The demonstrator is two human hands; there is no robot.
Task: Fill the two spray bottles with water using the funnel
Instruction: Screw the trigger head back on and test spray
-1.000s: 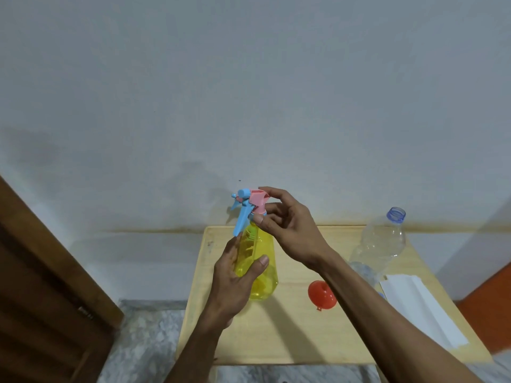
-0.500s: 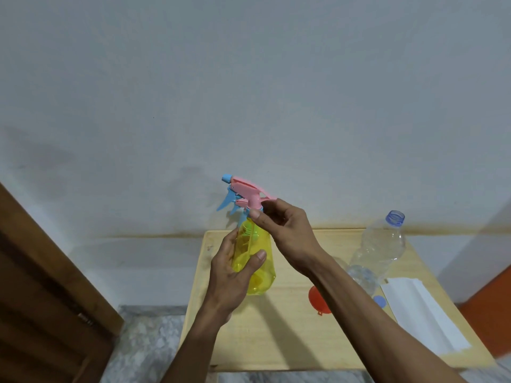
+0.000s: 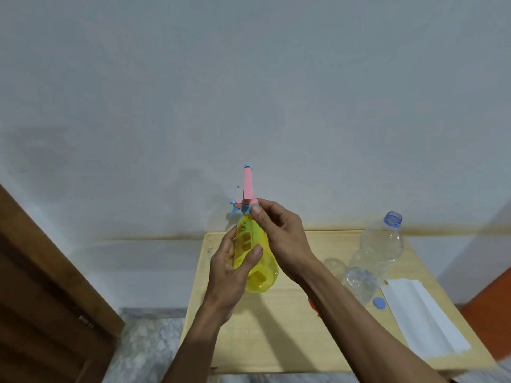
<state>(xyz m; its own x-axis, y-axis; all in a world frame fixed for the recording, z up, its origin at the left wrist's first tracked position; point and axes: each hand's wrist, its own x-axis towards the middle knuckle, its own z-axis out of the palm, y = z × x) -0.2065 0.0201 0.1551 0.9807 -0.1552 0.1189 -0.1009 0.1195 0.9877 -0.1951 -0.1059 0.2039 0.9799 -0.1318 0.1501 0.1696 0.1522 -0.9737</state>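
Standing against a pale grey wall [image 3: 249, 78], a small light wooden table [image 3: 276, 335] fills the lower middle of the view, with a dark wooden door [image 3: 41, 299] at the left, a marbled floor [image 3: 149, 341] below it and an orange-red surface [image 3: 492, 305] at the right edge. On the table's right side stands a clear water bottle [image 3: 373, 252], uncapped, with its blue cap [image 3: 379, 302] lying just beside its base and a white folded paper [image 3: 420, 316] near that. A sliver of the red funnel [image 3: 312, 304] shows from behind the right forearm. Held above the table's near-left part is the yellow spray bottle [image 3: 255, 255], tilted slightly, its pink and blue spray head [image 3: 248, 192] pointing up toward the wall. The left hand [image 3: 232, 275] grips the bottle's body from the left, thumb across the front and fingers behind. The right hand [image 3: 279, 239] pinches the blue collar at the neck, thumb tip on the collar's right side and the other fingers curled behind it. Only one spray bottle is clearly visible.
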